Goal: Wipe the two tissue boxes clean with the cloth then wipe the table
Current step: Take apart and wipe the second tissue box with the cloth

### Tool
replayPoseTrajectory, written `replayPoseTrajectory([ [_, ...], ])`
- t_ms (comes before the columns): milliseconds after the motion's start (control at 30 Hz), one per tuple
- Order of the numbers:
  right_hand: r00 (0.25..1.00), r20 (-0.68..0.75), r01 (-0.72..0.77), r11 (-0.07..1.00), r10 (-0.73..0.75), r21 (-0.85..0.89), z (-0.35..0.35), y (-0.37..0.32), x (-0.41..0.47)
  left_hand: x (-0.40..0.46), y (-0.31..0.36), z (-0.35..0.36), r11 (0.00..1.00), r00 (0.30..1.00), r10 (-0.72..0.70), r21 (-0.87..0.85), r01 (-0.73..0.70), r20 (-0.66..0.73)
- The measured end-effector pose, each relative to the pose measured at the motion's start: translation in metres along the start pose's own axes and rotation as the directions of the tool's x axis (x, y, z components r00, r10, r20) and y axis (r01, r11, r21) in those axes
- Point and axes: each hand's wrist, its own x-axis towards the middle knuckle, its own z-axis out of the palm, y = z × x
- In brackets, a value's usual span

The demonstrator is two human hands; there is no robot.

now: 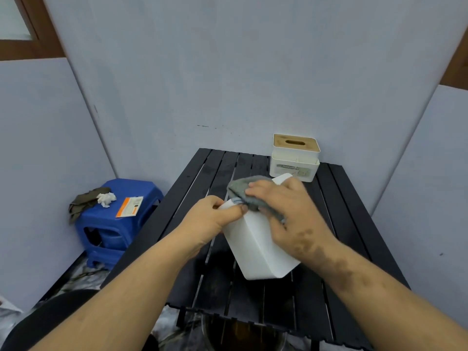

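2 hands work mid-frame: the left hand (215, 214) grips the tilted white tissue box (258, 247), the right hand (283, 211) presses the gray cloth (243, 188) on it with fingers flat.

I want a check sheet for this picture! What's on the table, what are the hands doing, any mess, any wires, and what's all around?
Surface: black slatted table.
Job's things: white tissue box tilted up in the hands; wood-lidded tissue box at far right edge; grey cloth.
Clutter: nothing seen on the table.
Hands: left hand grips the white box's end; right hand presses the cloth on it.
Cables: nothing seen.
Surroundings: blue stool with rag, crumpled tissue, packet; pale walls.
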Motion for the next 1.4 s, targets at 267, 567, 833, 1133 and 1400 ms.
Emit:
replayPoseTrajectory([
  [267,0.908,-0.107,-0.412,0.91,0.406,-0.043,-0.024,0.052,-0.032,0.001,-0.003,-0.007,0.999,1.0,-0.026,-0.031,0.026,-0.014],
  [567,0.996,-0.035,-0.089,0.995,0.088,-0.035,-0.02,0.031,-0.09,0.001,0.0,-0.017,0.997,0.998,-0.064,-0.041,0.063,-0.026],
  [833,0.942,0.094,-0.336,0.894,0.323,0.297,-0.048,0.018,-0.11,-0.007,0.009,-0.019,0.999,1.0,-0.023,0.038,0.023,0.008],
  [1133,0.524,0.148,-0.71,0.334,0.839,0.621,-0.057,0.027,-0.093,-0.019,0.019,-0.008,0.956,0.982,0.176,0.228,-0.187,0.068],
  [1400,0.539,0.123,-0.59,0.269,0.833,0.761,-0.062,0.018,-0.069,-0.031,0.026,-0.038,0.89,0.92,0.374,0.235,-0.392,0.118],
])
